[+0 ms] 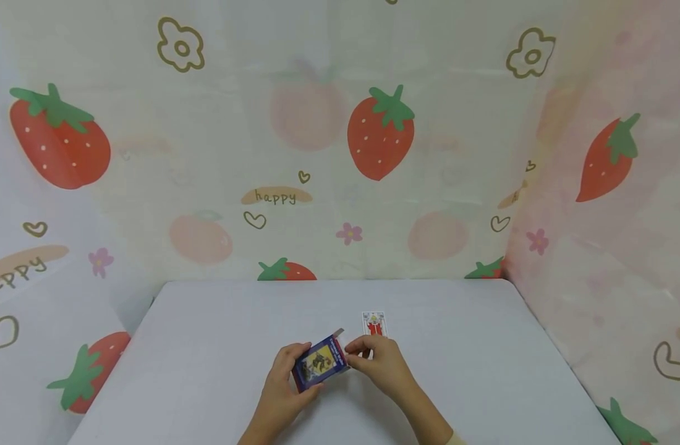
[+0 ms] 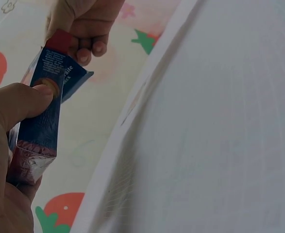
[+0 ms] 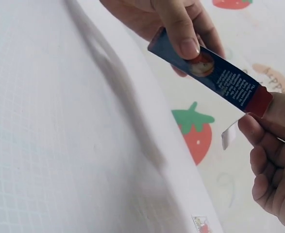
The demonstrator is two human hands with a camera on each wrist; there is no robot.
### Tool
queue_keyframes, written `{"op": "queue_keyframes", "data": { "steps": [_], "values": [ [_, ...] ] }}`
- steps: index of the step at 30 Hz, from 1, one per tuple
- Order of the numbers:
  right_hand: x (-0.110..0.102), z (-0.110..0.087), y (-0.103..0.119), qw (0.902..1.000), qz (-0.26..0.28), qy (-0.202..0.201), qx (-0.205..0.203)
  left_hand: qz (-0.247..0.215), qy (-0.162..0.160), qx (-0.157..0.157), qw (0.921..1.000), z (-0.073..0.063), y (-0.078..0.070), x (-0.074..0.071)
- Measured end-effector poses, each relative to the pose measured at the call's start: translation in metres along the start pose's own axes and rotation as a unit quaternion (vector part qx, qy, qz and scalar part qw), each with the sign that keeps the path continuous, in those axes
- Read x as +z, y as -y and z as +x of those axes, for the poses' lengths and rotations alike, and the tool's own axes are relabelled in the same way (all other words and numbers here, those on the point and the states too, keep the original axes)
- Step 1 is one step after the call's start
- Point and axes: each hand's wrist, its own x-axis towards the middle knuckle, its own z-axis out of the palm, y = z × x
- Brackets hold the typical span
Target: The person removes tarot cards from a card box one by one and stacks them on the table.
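Observation:
In the head view my left hand (image 1: 280, 388) grips a blue playing card box (image 1: 319, 363) above the table, its thumb along one narrow side. The box is tilted, its end flap (image 1: 338, 332) folded out on the upper right. My right hand (image 1: 386, 366) is at that end, thumb and index finger pinching at the opening. A small red side flap (image 3: 259, 103) sticks out by the right thumb in the right wrist view. Whether the fingertips also touch cards inside is hidden. Behind the right hand lies a card with a red figure (image 1: 375, 324), partly covered by the fingers.
A white-covered table (image 1: 217, 334) extends around both hands. Behind it hangs a pale curtain (image 1: 229, 148) printed with strawberries, and similar printed sheets rise at the left and right sides.

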Motion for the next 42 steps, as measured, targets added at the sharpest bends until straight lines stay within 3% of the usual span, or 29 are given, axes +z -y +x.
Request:
{"op": "queue_keyframes", "data": {
  "steps": [21, 42],
  "values": [
    [-0.002, 0.001, 0.000, 0.9990, -0.035, -0.024, -0.016, 0.002, -0.011, -0.004, 0.9999, 0.000, 0.000, 0.001],
    [-0.014, 0.000, 0.002, 0.9980, 0.014, -0.047, -0.040, 0.006, -0.020, -0.015, 0.9997, 0.001, 0.000, 0.001]
  ]
}}
